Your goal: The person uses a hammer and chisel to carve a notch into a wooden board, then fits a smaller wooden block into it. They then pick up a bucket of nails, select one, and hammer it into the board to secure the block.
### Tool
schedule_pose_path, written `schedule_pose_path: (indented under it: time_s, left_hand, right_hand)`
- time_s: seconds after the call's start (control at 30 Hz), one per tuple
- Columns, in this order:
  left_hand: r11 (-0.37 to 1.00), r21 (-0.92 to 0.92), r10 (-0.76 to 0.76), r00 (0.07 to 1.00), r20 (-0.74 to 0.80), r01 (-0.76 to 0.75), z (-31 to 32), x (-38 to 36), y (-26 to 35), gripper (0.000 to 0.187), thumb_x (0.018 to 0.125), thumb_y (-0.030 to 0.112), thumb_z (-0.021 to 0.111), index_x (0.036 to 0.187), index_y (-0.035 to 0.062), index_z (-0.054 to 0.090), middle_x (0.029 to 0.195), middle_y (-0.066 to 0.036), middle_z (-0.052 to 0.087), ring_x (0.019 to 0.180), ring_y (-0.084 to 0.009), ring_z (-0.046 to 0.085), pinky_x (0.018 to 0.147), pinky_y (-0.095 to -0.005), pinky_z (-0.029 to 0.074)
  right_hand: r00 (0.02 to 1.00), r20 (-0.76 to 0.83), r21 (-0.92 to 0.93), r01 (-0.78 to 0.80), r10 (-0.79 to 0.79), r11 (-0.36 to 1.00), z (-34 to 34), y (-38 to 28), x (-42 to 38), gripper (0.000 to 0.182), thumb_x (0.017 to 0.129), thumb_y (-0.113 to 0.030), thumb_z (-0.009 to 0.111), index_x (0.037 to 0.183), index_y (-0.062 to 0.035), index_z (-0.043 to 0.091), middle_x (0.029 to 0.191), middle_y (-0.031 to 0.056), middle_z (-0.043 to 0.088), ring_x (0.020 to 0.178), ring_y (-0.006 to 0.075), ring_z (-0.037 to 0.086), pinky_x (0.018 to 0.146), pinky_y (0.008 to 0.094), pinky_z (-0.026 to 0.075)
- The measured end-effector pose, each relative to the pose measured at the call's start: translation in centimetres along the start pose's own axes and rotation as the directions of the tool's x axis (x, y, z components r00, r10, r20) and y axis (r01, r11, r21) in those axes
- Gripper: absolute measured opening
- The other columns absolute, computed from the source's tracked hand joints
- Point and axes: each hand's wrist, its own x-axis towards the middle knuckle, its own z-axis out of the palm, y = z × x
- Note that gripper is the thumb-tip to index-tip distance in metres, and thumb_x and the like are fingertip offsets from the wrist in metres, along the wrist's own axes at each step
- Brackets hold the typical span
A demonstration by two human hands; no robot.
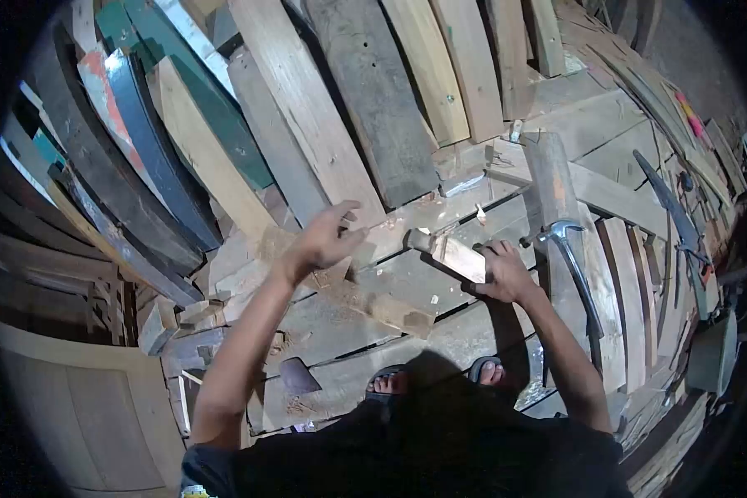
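My left hand (330, 239) is raised over the plank floor with its fingers apart and slightly curled, holding nothing. It is near the lower end of a long pale board (307, 108). My right hand (504, 272) is wrapped round the near end of a short light wooden block (458, 256). A darker piece (419, 240) shows at the block's far end. To the right of that hand, a claw hammer (574, 266) with a metal head and dark handle lies on wood.
Long boards, some green or dark (373, 100), lean across the top and left. A handsaw (672, 207) lies at the right. Sawdust and a wood offcut (400, 314) are on the floor (349, 378) near my sandalled feet. A panelled wooden piece (83, 415) is lower left.
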Motion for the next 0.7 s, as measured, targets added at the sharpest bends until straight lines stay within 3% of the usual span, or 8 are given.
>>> schedule_pose_path:
  time_s: [0.1,0.17,0.2,0.3,0.33,0.5,0.53,0.7]
  left_hand:
    - [0.982,-0.056,0.176,0.981,-0.083,-0.181,11.1,-3.0,-5.8,0.097,0.088,0.051,0.082,0.159,-0.0013,0.042,0.151,-0.034,0.056,0.135,-0.0514,0.059,0.113,-0.0548,0.048]
    - [0.93,0.351,-0.159,0.979,0.125,0.107,14.9,-6.5,-4.3,0.116,0.084,0.054,0.086,0.168,0.002,0.025,0.166,-0.037,0.034,0.153,-0.0571,0.035,0.125,-0.0585,0.034]
    - [0.901,0.422,-0.226,0.938,0.264,0.099,15.6,-7.5,-4.3,0.128,0.08,0.057,0.088,0.17,-0.0014,0.018,0.171,-0.039,0.019,0.157,-0.0637,0.017,0.129,-0.0642,0.022]
    - [0.995,0.1,-0.015,0.999,-0.039,0.019,15.5,-9.4,-6.2,0.131,0.079,0.059,0.089,0.167,-0.0084,0.018,0.171,-0.04,0.017,0.158,-0.0633,0.014,0.129,-0.0656,0.02]
    - [0.986,0.167,0.008,0.986,-0.164,0.02,13.9,-9.7,-4.7,0.135,0.077,0.06,0.09,0.163,-0.0141,0.018,0.17,-0.042,0.02,0.158,-0.0609,0.02,0.13,-0.0625,0.021]
    - [0.979,0.176,-0.05,0.961,-0.27,0.1,15.2,-11.3,-8.7,0.129,0.077,0.061,0.088,0.162,-0.0132,0.024,0.168,-0.041,0.024,0.159,-0.0563,0.023,0.131,-0.0581,0.022]
    - [0.974,0.199,-0.042,0.954,-0.298,0.105,15.7,-11.4,-8.8,0.129,0.077,0.063,0.087,0.162,-0.0133,0.025,0.168,-0.04,0.024,0.159,-0.0565,0.022,0.131,-0.0586,0.021]
    - [0.929,0.356,-0.038,0.982,-0.183,0.103,14.6,-12.3,-6.5,0.153,0.061,0.085,0.084,0.163,-0.0124,0.026,0.17,-0.038,0.024,0.16,-0.0572,0.017,0.131,-0.0656,0.011]
  right_hand:
    - [0.994,0.089,0.042,-0.07,0.066,0.997,-1.0,-1.9,1.6,0.08,0.077,-0.043,0.09,0.138,-0.0002,0.062,0.132,0.0242,0.064,0.123,0.0438,0.059,0.108,0.0512,0.048]
    - [0.996,0.085,0.062,-0.034,0.029,0.998,-0.2,-2.7,2.3,0.081,0.079,-0.043,0.09,0.14,-0.0005,0.061,0.129,0.0245,0.066,0.119,0.043,0.063,0.105,0.0504,0.051]
    - [0.999,0.036,0.051,0.001,-0.003,0.999,0.4,-3.1,2.7,0.081,0.079,-0.044,0.089,0.142,-0.0011,0.059,0.128,0.0248,0.067,0.118,0.0432,0.064,0.104,0.0502,0.052]
    - [1.0,-0.013,0.15,-0.009,0.011,0.989,-0.3,-7.4,3.7,0.079,0.079,-0.041,0.089,0.144,-0.0084,0.058,0.133,0.023,0.067,0.124,0.0431,0.063,0.107,0.05,0.052]
    - [0.999,0.015,0.159,-0.04,0.038,0.986,-0.2,-8.6,4.3,0.076,0.078,-0.038,0.09,0.142,-0.0091,0.059,0.134,0.0217,0.067,0.126,0.0426,0.063,0.108,0.0496,0.051]
    - [0.933,-0.214,0.12,0.318,-0.288,0.941,5.0,-9.7,6.6,0.06,0.086,-0.04,0.086,0.135,-0.0143,0.063,0.137,0.0171,0.066,0.13,0.0391,0.06,0.109,0.0504,0.05]
    - [0.983,-0.034,0.156,0.183,-0.18,0.971,5.1,-10.4,6.7,0.055,0.087,-0.04,0.085,0.13,-0.0129,0.066,0.134,0.0167,0.066,0.133,0.0389,0.057,0.111,0.0516,0.046]
    - [0.983,-0.066,0.136,0.179,-0.171,0.974,8.0,-10.4,6.8,0.06,0.089,-0.045,0.082,0.137,-0.0119,0.064,0.137,0.0186,0.063,0.135,0.0394,0.054,0.114,0.0539,0.041]
